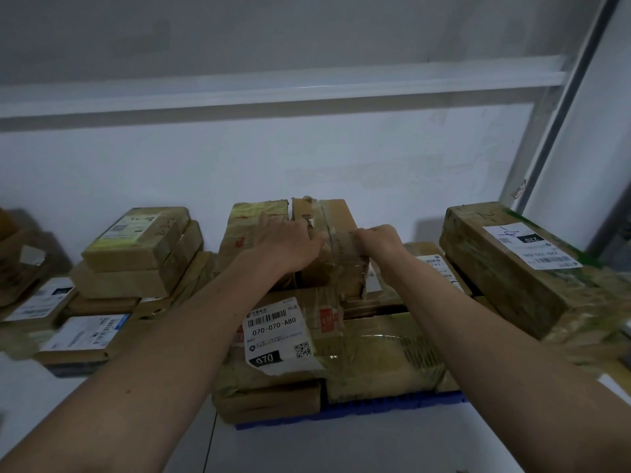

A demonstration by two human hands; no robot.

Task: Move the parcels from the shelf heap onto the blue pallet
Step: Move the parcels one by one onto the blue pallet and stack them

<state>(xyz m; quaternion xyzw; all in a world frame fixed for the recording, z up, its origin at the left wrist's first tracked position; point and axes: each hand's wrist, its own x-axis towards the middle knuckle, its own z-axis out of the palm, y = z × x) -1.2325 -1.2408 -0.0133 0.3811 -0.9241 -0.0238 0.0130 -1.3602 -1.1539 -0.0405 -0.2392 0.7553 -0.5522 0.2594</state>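
Observation:
A taped brown parcel [336,220] sits on top of the stack in the middle, and both my hands are on it. My left hand [286,240] lies flat across its left side and partly over the neighbouring yellow-taped parcel [246,220]. My right hand [379,238] grips its right edge. Below lies a large parcel with a white label reading 070-070-A80 [273,336]. The stack rests on the blue pallet [392,402], of which only the front edge shows.
A long box with a white 220 label [512,268] lies at the right. Stacked brown parcels [136,247] and flat labelled ones [85,332] lie at the left. A white wall and a shelf rail [273,90] stand behind, a metal upright [553,114] at the right.

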